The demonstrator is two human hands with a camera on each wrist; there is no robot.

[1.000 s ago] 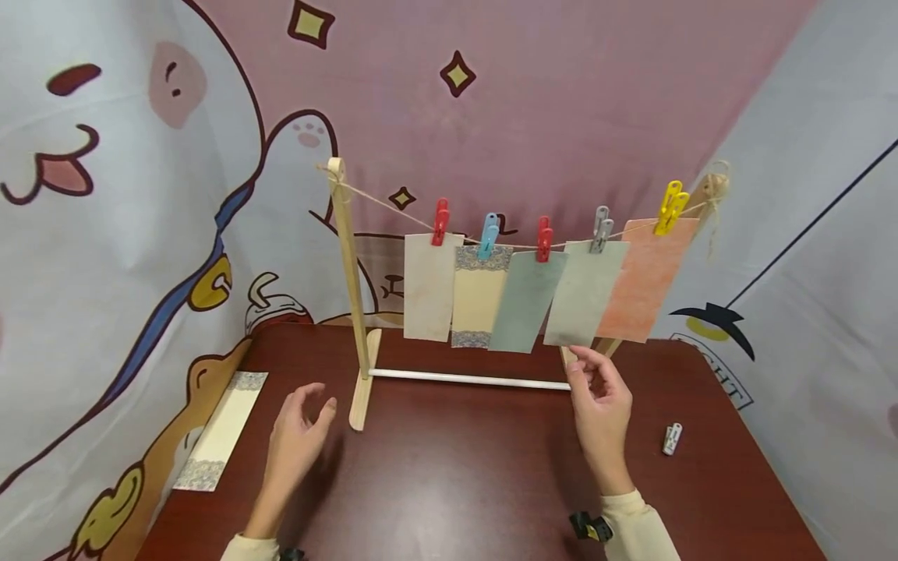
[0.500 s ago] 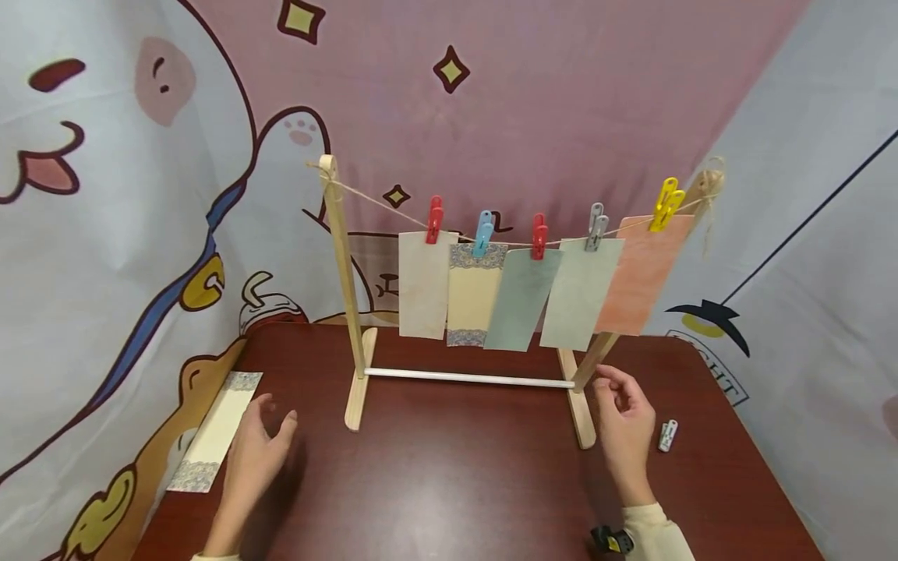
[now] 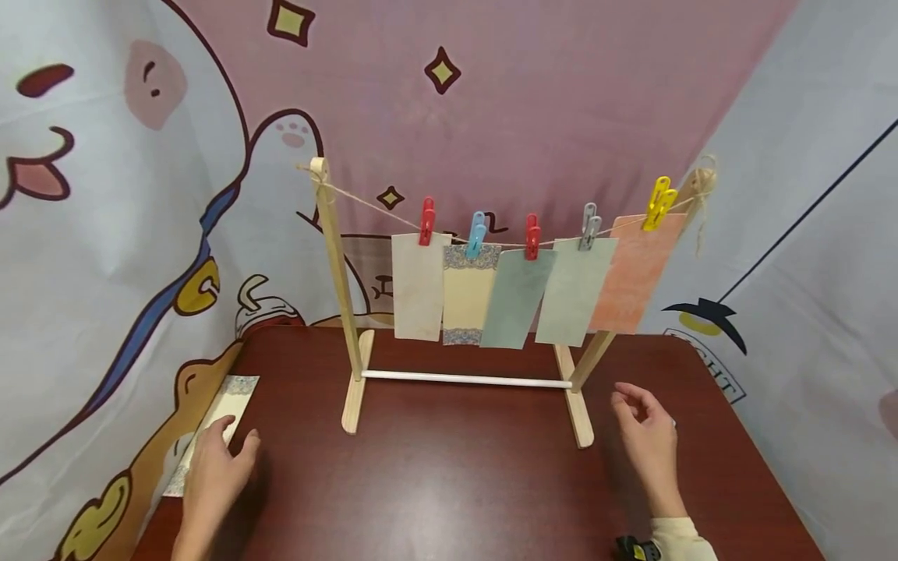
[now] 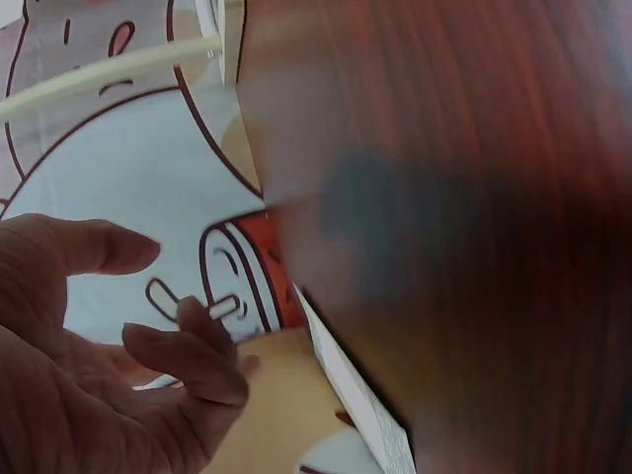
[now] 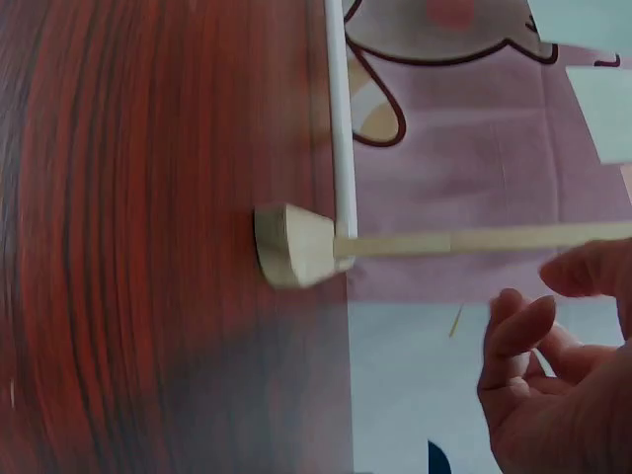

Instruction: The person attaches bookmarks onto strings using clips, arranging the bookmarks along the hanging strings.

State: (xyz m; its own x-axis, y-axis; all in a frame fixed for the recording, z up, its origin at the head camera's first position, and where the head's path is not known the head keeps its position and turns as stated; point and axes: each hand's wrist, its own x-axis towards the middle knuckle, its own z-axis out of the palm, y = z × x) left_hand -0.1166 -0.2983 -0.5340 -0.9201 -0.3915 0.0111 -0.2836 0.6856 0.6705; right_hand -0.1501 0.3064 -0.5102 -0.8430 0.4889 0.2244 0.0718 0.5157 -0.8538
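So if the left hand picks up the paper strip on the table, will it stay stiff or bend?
The strip looks thin and flat, so it probably bends and weighs little. Lying flush on the table, it may need sliding to the edge before the left hand can lift it.

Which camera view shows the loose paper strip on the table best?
The head view: the strip lies whole at the table's left edge, with the left hand over its near end. The left wrist view shows only a blurred corner of it. The right wrist view does not show it.
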